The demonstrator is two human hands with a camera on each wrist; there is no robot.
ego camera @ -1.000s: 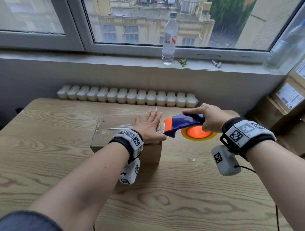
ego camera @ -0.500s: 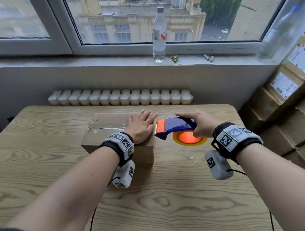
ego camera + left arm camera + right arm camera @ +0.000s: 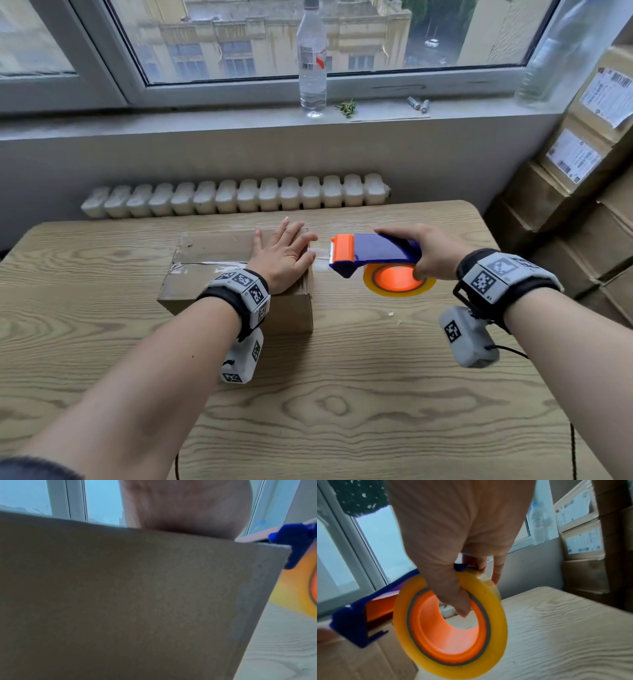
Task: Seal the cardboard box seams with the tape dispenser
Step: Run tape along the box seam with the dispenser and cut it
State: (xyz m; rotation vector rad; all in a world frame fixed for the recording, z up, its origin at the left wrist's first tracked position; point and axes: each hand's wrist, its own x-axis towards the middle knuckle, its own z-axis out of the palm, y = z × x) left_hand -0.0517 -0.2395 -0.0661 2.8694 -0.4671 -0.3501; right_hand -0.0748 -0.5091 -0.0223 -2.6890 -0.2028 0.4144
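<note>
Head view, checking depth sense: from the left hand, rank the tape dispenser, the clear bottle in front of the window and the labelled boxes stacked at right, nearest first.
1. Blue-and-orange tape dispenser, just right of the left hand.
2. Clear plastic bottle, behind on the windowsill.
3. Stacked labelled cardboard boxes, far right.

A brown cardboard box (image 3: 219, 270) sits closed on the wooden table with clear tape along its top seam, while the blue-and-orange tape dispenser (image 3: 373, 255), carrying a yellowish roll on an orange core, hangs just right of it, a clear strip bridging both.
</note>
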